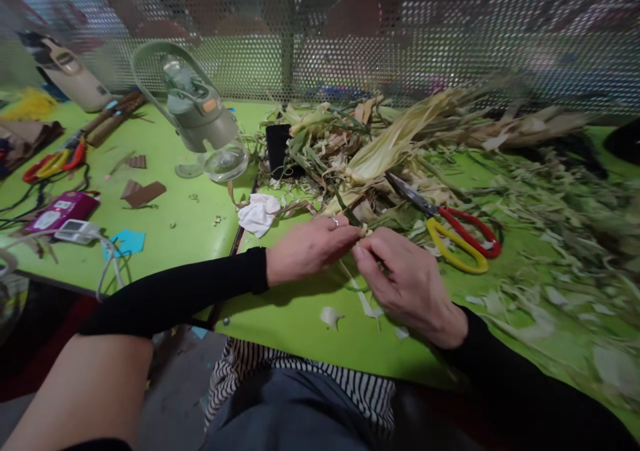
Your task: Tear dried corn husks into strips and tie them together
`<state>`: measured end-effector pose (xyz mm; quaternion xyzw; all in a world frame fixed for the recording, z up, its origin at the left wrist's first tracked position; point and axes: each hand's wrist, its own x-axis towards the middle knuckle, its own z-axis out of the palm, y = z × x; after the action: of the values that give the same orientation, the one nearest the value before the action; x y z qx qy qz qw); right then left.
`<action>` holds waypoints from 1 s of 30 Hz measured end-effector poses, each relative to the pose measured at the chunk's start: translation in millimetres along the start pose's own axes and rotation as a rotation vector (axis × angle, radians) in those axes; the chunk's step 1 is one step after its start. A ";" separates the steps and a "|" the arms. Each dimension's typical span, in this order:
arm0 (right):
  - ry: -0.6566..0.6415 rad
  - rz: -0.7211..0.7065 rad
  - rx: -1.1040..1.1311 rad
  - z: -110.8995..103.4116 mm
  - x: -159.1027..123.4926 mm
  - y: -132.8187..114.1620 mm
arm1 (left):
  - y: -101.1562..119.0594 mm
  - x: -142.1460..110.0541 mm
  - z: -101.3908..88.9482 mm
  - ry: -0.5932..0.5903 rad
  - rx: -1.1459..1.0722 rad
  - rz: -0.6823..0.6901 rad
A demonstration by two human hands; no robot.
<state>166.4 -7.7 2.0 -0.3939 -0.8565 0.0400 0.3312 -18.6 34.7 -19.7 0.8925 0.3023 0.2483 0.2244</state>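
Husk piece (365, 230) is pinched by left fingers (346, 235) and right fingers (383, 246), long axis unclear.

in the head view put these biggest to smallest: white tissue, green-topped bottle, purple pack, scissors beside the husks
1. Green-topped bottle
2. Scissors
3. Purple pack
4. White tissue

This ranks apparent size only; differing nearness to the camera leaves true sizes unsure.

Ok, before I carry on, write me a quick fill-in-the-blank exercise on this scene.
1. The left hand wears a metallic ____.
2. The scissors beside the right hand have yellow and ____ handles.
3. The crumpled tissue is coloured ____.
4. The tabletop is coloured ____.

Missing words: ring; red; white; green.
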 end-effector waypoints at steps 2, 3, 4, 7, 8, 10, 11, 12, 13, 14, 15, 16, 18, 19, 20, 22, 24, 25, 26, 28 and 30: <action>0.045 0.086 0.058 -3.5 2.6 5.6 | -0.5 3.1 -2.6 -0.036 -0.272 -0.093; 0.085 0.135 0.074 -5.8 4.0 9.2 | -0.7 4.1 -4.2 -0.069 -0.440 -0.143; 0.120 0.170 0.081 -8.1 5.4 12.8 | -0.8 4.6 -5.7 -0.106 -0.608 -0.190; 0.068 0.198 0.098 -12.8 8.1 20.6 | -0.5 3.5 -9.1 -0.160 -0.972 -0.262; 0.013 0.199 0.114 -13.3 8.4 21.6 | 0.0 2.6 -9.8 -0.163 -1.022 -0.264; -0.067 0.200 0.153 -13.2 8.8 21.4 | 1.2 1.0 -10.8 -0.181 -1.033 -0.256; -0.089 0.200 0.174 -12.9 8.9 20.4 | 2.0 0.4 -11.1 -0.191 -1.010 -0.252; -0.102 0.198 0.197 -12.7 9.0 19.2 | 2.8 0.1 -11.3 -0.194 -0.981 -0.249; -0.112 0.192 0.221 -12.6 9.0 17.8 | 3.5 0.0 -11.5 -0.187 -0.953 -0.241; -0.125 0.189 0.246 -12.7 9.1 16.5 | 4.2 0.1 -11.5 -0.175 -0.927 -0.230; -0.134 0.191 0.270 -13.1 9.1 15.3 | 4.8 0.3 -11.4 -0.162 -0.906 -0.218; -0.140 0.197 0.290 -13.8 9.0 14.4 | 5.4 0.4 -11.2 -0.152 -0.893 -0.206; -0.155 0.210 0.333 -15.9 8.5 13.6 | 6.9 0.1 -10.6 -0.153 -0.901 -0.197; -0.165 0.217 0.361 -17.2 8.0 13.7 | 8.0 -0.3 -10.2 -0.165 -0.937 -0.194; -0.173 0.220 0.392 -18.7 7.4 14.1 | 9.4 -0.9 -9.7 -0.186 -0.995 -0.193; -0.177 0.213 0.468 -21.5 5.5 15.6 | 13.2 -2.1 -8.6 -0.228 -1.160 -0.188; -0.180 0.202 0.542 -23.5 3.0 17.5 | 17.7 -3.2 -8.1 -0.246 -1.323 -0.198; -0.184 0.199 0.574 -24.0 1.6 18.5 | 19.8 -3.6 -8.3 -0.242 -1.389 -0.211; -0.185 0.196 0.603 -24.2 0.2 19.4 | 21.4 -3.8 -9.0 -0.235 -1.442 -0.223; -0.188 0.188 0.645 -23.6 -1.8 20.8 | 22.4 -3.9 -11.9 -0.252 -1.485 -0.233; -0.178 0.190 0.648 -22.0 -2.1 21.8 | 20.3 -3.2 -16.1 -0.300 -1.418 -0.230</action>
<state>194.7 1.5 10.8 -0.3413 -0.7842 0.3748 0.3578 -21.4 22.1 2.9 0.5199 0.1267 0.2345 0.8116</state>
